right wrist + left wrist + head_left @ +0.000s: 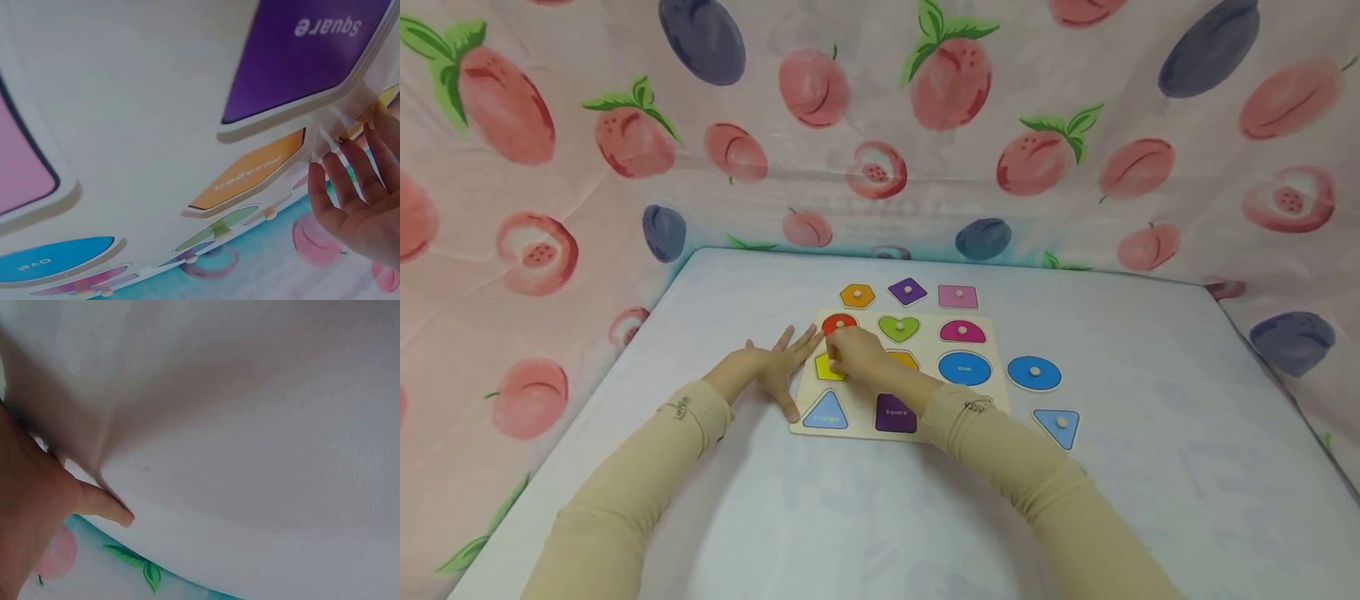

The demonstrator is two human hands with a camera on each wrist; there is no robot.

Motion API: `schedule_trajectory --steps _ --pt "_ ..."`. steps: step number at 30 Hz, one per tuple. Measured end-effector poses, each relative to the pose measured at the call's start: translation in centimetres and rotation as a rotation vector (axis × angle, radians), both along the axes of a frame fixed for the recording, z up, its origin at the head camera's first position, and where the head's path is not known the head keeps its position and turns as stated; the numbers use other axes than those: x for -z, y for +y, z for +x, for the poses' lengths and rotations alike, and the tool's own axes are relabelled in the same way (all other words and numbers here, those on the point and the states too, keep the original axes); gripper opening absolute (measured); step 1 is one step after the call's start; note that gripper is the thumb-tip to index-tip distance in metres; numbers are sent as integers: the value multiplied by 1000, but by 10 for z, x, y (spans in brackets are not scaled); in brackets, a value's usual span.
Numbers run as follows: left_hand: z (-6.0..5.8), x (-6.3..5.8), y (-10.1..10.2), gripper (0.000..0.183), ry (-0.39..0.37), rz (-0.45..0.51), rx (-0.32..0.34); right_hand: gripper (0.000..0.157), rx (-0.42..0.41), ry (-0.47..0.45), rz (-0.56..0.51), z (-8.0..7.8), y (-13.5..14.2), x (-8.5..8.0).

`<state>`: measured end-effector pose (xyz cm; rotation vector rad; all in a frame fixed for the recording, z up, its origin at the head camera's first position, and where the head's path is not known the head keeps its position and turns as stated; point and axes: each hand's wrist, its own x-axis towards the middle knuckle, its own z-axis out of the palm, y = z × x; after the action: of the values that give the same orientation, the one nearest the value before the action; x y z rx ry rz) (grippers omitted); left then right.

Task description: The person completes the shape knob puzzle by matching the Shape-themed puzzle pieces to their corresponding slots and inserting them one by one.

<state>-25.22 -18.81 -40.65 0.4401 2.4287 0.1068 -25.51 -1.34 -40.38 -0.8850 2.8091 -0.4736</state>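
A wooden shape puzzle board lies on the white table. My right hand reaches over its left part and pinches the yellow pentagon piece with thumb and forefinger; the knob is hidden by the fingers. In the right wrist view the other fingers of that hand spread loosely beside the yellow piece. My left hand, fingers spread, rests at the board's left edge. Knobbed red circle, green heart and magenta half circle pieces sit along the board's far row.
Printed recesses show hexagon, oval, triangle and square. Behind the board lie orange hexagon, purple diamond and pink rectangle pieces. Blue oval and triangle pieces lie to the right.
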Motion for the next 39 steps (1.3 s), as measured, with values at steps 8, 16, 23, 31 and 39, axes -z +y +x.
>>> schedule_trajectory --steps 8,16,23,31,39 --pt "-1 -5 -1 136 -29 91 -9 11 -32 -51 -9 -2 8 -3" --pt "3 -5 -7 136 1 82 6 19 -42 -92 -37 -5 11 -1" --pt "6 1 -2 138 11 28 9 16 -36 -105 -35 -5 15 0" --pt "7 3 0 139 10 28 -10 17 -31 -101 -75 -7 17 0" --pt "7 1 1 140 -4 20 -27 10 78 -87 -156 -18 21 -2"
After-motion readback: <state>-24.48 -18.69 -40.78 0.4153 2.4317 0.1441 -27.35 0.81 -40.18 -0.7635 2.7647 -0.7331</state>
